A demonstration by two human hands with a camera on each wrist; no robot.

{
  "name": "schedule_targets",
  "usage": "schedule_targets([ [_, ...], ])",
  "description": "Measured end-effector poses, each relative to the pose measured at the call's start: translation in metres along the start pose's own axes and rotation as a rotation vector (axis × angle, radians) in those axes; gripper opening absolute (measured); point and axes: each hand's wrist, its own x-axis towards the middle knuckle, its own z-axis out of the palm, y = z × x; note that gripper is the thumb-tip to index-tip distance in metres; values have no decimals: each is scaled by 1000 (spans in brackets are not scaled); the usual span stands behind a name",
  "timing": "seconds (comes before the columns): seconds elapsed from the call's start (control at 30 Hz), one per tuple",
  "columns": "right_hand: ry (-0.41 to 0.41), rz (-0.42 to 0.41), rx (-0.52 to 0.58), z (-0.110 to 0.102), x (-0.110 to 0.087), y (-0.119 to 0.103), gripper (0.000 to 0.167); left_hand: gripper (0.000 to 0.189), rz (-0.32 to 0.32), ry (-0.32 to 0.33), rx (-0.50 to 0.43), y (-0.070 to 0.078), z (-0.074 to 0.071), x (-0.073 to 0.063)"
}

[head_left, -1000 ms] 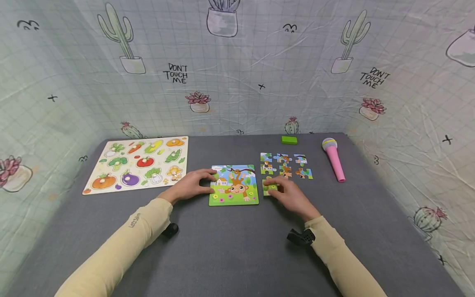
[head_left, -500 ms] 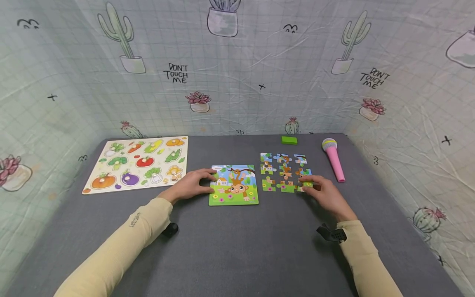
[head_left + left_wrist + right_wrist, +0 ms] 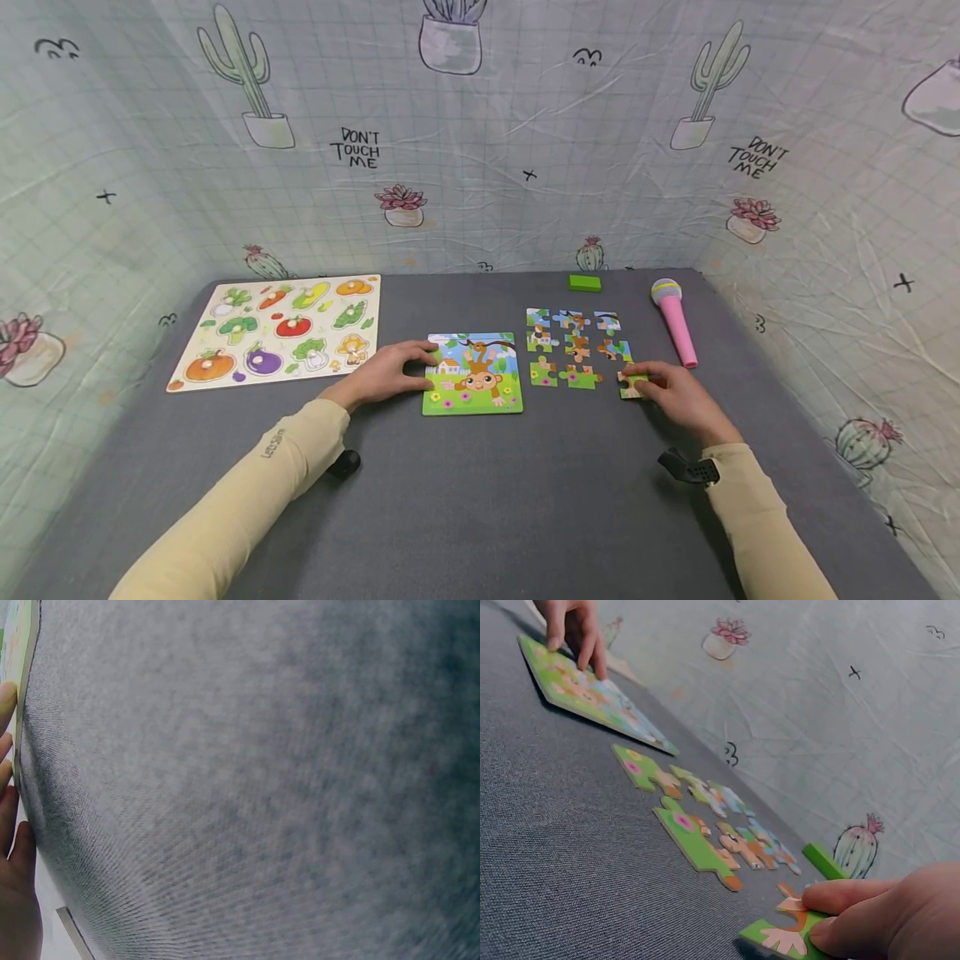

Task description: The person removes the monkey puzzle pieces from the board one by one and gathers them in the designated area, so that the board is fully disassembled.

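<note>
My left hand (image 3: 386, 372) rests with its fingertips on the left edge of a square monkey picture board (image 3: 472, 375); in the right wrist view its fingers lie on the board's top. Between thumb and fingers, my right hand (image 3: 678, 398) pinches a green corner jigsaw piece (image 3: 784, 937) printed with a pale monkey hand. Several other jigsaw pieces (image 3: 577, 347) lie in spaced rows between board and right hand. The held piece is at the front right of these rows, slightly apart from them. In the left wrist view, only the left hand's fingers (image 3: 24, 847) show, beside the board's edge.
A vegetable puzzle board (image 3: 281, 333) lies at the back left of the grey table (image 3: 480, 508). A green block (image 3: 585, 283) sits behind the jigsaw pieces. Further right lies a pink toy microphone (image 3: 677, 327). Printed cloth walls (image 3: 480, 233) enclose the table's back and sides.
My right hand has moved right from the front-left piece to the front-right corner piece, then shifted that piece right and slightly toward me. My left hand stays put.
</note>
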Motion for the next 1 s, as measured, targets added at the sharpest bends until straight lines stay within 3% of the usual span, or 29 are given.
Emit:
schedule_targets([
  [0.17,20,21,-19,1,5,-1,29,39,2,1,-4,1,-1,0],
  [0.67,106,-19,-114,7,13,4,26,40,-4,0,-1,-2,1,0],
  [1.0,59,-69,-172,1,11,7,36,40,1,1,8,-1,0,0],
])
